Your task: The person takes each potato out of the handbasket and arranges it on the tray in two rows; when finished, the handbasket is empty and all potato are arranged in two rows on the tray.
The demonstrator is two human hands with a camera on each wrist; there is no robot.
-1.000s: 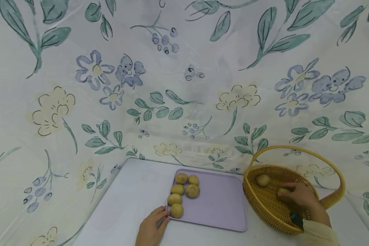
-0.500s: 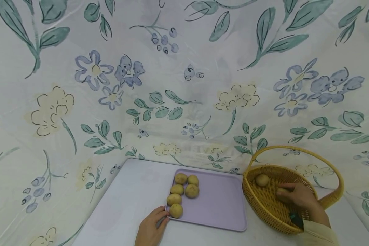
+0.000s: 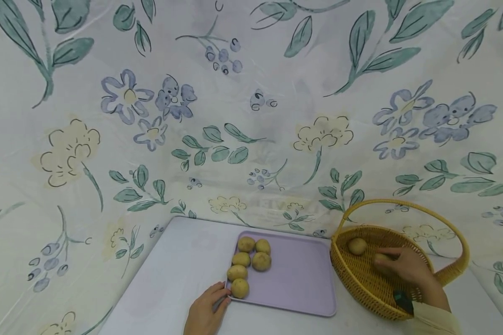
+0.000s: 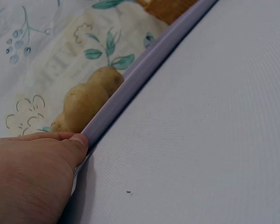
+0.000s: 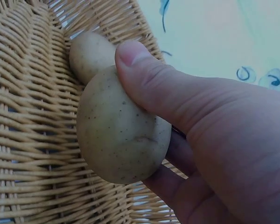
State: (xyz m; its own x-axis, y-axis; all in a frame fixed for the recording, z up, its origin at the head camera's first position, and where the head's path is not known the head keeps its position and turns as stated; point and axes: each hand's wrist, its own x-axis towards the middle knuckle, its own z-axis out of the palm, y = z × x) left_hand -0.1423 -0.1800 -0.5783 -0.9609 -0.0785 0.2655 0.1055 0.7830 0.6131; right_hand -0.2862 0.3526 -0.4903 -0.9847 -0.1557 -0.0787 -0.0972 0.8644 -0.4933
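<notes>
My right hand is inside the yellow wicker basket, gripping a potato between thumb and fingers. In the head view the hand covers most of that potato. Another potato lies in the basket towards its left rim, just beyond the held one in the right wrist view. At the near left corner of a lilac tray, my left hand pinches the rim with thumb and fingertips. Several potatoes sit along the tray's left side, the closest right beside my left fingertips.
Both the tray and the basket stand on a white table. The basket's tall arched handle rises over its opening. Behind the table hangs a white floral-printed cloth.
My right hand, holding the potato, has shifted slightly left inside the basket. The left hand stays at the tray's corner, and the potatoes on the tray keep their places.
</notes>
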